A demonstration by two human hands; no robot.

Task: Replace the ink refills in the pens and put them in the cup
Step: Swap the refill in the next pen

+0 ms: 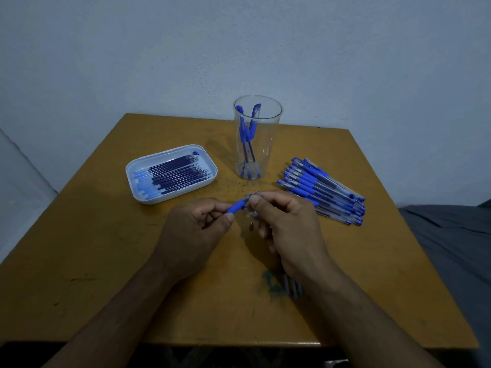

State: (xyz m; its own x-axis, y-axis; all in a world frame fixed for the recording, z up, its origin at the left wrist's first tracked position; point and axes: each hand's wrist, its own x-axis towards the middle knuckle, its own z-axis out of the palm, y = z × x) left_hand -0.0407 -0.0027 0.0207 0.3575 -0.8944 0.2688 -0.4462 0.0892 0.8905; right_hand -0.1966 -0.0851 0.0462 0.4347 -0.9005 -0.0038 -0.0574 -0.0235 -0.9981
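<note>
Table (106, 261): wooden, carries everything; the cup (257, 139) serves as landmark, standing toward the far edge at centre. The cup is clear plastic and holds 2 finished pens upright, leaning.

Left of the cup: white tray (170, 197) of refills (172, 172), lying side by side. Right of the cup: stack of pens (322, 189) waiting, capped, on the table.

Nearer than the cup, above the table: left hand (194, 235) grips the open pen (236, 207) by its blue grip, fingers curled round it. Right hand (289, 229) pinches at the tip end, where a refill point shows. Both forearms reach in from the near edge.

Just below the hands, small metal tip cone (251, 226) lies loose on the table.

Judgement: refill swap in progress, tip already unscrewed. Next move calls for seating or drawing the refill straight, then picking up the cone.
</note>
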